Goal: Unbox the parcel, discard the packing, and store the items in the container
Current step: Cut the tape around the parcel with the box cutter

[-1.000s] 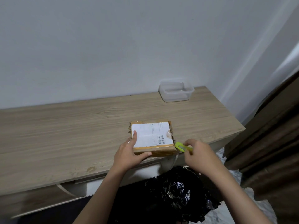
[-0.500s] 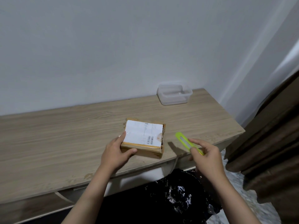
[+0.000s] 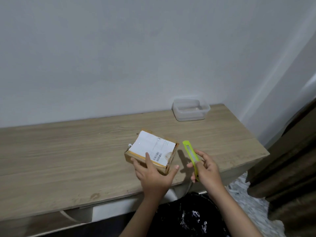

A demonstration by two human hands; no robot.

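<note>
Parcel (image 3: 151, 151) of brown cardboard with a white label lies near the surface's (image 3: 68, 151) front edge, turned askew, its near corner clasped by the left hand (image 3: 153, 177), thumb to the right and a finger on the label. Just right of it, the right hand (image 3: 206, 170) grips a lime-green cutter (image 3: 190, 155) pointing away. A clear plastic container (image 3: 190, 109) sits at the far right corner against the wall (image 3: 119, 57). A black bag (image 3: 188, 218) lies below the front edge.
</note>
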